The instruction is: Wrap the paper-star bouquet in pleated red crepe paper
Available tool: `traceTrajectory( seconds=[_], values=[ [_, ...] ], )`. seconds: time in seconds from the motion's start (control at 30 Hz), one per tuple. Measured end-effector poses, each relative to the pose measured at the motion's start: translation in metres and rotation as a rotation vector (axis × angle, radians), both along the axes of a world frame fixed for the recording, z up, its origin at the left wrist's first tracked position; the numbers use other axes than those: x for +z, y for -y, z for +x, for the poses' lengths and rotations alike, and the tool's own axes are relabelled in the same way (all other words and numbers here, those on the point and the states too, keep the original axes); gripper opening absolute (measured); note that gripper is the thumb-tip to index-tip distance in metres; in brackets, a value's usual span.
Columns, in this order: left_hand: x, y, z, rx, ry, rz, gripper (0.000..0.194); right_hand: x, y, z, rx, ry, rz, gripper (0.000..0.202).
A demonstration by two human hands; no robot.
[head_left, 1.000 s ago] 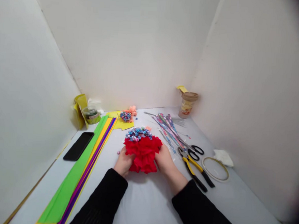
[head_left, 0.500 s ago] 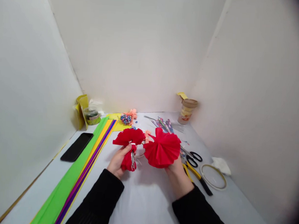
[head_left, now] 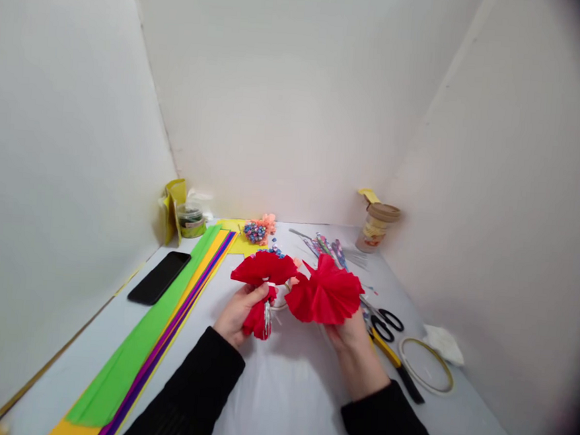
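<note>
Head view: two red flowers are up in the person's hands over the white table (head_left: pixel 282 402), one each. A second ago I saw a single red mass between the palms; it has since parted into a left flower (head_left: pixel 264 267) and a right flower (head_left: pixel 325 293). Whether one bunch came undone or two were simply held close, I can't tell. Either way, the work seems to have gone from handling one bundle to comparing or tending two, each with its own grip.

The left hand (head_left: pixel 237 313) pinches its flower at the neck, thumb against the white tie (head_left: pixel 271 285), and the silvery strands (head_left: pixel 267 318) now show below it. That turn puts the underside in plain sight, so I'd judge the binding easier to check. The right hand (head_left: pixel 350 344) bears the other from behind and below; its fingertips are hidden, so I can't say how tightly it grips. The right flower fans wide, pleats showing. Its edge comes up beside the left one, perhaps touching.

Blue beads (head_left: pixel 275 250) that stood above the red mass are now mostly covered by the left flower. On the right, the pliers (head_left: pixel 390 354) are part hidden by the right arm, near the scissors (head_left: pixel 381 316) and the ring (head_left: pixel 450 380).
</note>
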State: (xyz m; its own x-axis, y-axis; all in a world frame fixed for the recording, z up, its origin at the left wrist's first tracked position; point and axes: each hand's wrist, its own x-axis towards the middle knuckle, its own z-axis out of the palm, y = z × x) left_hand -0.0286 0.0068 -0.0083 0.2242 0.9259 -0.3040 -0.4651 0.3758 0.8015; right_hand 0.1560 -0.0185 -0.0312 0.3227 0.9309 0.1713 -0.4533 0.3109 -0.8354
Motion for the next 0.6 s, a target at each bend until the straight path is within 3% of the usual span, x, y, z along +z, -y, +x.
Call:
traceTrajectory(
  seconds=[0.3, 0.5, 0.6],
  values=[
    [0.000, 0.001, 0.001, 0.040, 0.044, 0.049, 0.036, -0.024, -0.012, 0.010, 0.059, -0.224, -0.066, 0.026],
    [0.003, 0.003, 0.004, 0.032, 0.069, 0.065, 0.037, -0.025, -0.009, 0.008, 0.064, -0.369, -0.079, 0.045],
    [0.006, 0.006, 0.005, -0.004, 0.116, 0.082, 0.039, -0.028, -0.010, 0.009, 0.017, -0.374, -0.101, 0.045]
  ],
)
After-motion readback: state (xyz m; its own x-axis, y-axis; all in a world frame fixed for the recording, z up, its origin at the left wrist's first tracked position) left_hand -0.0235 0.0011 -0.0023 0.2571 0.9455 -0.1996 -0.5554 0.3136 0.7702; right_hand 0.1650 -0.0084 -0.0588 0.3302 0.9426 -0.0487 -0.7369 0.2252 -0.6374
